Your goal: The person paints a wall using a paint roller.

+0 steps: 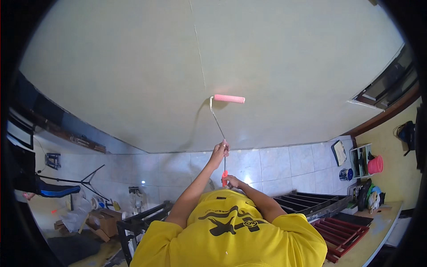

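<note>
Against the ceiling [133,66], pink roller [229,99] touching just right of the crack [199,49]. Left hand [220,151] gripping the pole [219,125] mid-shaft, right hand [231,180] closed around the red handle [224,178] below it.

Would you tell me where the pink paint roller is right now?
In the head view, the pink paint roller is near the centre, against the pale ceiling beside its crack, above both hands.

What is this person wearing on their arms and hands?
Both forearms are bare, with no gloves on the left hand or the right hand, and no watch or bracelet that I can make out. The short sleeves belong to a bright yellow T-shirt that carries a black printed design. The sleeves end above the elbows.
</note>
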Available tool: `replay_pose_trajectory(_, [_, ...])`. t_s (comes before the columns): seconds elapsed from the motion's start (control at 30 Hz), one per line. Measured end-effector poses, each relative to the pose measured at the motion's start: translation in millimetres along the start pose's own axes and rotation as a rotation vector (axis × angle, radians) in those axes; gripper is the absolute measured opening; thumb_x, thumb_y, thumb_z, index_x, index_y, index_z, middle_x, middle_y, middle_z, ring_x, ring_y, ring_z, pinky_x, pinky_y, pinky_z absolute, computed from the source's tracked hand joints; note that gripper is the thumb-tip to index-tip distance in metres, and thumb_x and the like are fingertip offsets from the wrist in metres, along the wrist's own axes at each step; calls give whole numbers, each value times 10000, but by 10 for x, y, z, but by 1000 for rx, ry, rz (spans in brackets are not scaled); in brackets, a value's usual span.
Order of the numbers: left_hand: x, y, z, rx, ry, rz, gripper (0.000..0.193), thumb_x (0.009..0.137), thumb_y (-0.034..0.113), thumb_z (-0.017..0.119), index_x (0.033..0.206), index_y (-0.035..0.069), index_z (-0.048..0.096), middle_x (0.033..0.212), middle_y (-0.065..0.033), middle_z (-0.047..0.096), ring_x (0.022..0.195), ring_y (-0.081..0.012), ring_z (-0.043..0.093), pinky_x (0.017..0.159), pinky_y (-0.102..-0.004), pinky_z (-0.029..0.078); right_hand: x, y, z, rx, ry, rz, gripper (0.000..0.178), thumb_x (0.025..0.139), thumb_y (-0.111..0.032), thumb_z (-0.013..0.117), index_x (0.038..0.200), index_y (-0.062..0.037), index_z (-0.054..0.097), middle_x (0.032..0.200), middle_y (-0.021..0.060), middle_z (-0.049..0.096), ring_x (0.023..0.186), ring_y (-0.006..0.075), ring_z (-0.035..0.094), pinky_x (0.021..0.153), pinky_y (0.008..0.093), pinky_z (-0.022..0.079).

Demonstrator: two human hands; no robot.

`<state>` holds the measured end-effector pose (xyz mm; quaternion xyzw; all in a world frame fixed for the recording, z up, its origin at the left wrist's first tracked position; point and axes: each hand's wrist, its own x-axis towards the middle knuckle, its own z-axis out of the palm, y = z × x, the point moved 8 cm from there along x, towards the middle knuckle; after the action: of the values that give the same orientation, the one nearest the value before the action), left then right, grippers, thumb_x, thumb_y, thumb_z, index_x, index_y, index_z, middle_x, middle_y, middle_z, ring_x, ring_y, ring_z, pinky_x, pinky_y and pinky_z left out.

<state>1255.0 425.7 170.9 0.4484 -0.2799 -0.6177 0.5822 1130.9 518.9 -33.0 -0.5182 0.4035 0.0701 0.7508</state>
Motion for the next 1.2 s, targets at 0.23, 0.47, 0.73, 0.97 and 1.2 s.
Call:
replay_pose_trajectory(0.23, [-116, -71, -14, -40, 59, -13, 416, 976, 425, 364, 756, 84, 453, 615, 28, 316, 522, -81, 282, 503, -245, 286, 41, 253, 68, -71, -27, -31, 441, 811, -387, 486, 1104, -73, 580, 1009, 95, 615, 757, 248, 603, 579, 349, 521])
replay_pose_trajectory(0.47, [-183, 68, -204, -99, 171, 23, 436, 977, 423, 370, 712, 85, 442, 564, 48, 288, 483, -61, 264, 465, -222, 260, -35, 130, 210, -17, -88, 25, 434, 814, -394, 472, 1068, -60, 586, 972, 97, 630, 733, 244, 603, 533, 329, 500])
replay_pose_trajectory(0.73, [-163, 499, -213, -18, 155, 95, 455, 959, 460, 394, 717, 82, 467, 563, 46, 298, 488, -68, 283, 465, -238, 284, -237, -478, 282, 17, -61, -64, 432, 837, -421, 460, 1060, -68, 568, 923, 79, 636, 626, 185, 578, 494, 297, 465])
replay_pose_trajectory(0.97, [30, 1981, 269, 101, 144, 377, 485, 936, 507, 412, 706, 89, 503, 565, 35, 387, 476, -62, 357, 443, -235, 303, -413, -1958, -186, -289, 300, -576, 474, 946, -447, 382, 961, -20, 590, 809, 85, 630, 731, 160, 596, 643, 283, 467])
replay_pose_trajectory(1.2, [-187, 3974, 839, 54, -55, 544, 490, 937, 497, 420, 676, 84, 463, 531, 49, 307, 412, -55, 243, 396, -236, 211, -1240, -3870, 175, -272, 430, -856, 488, 948, -399, 370, 754, -5, 582, 611, 84, 588, 603, 207, 591, 611, 333, 452])
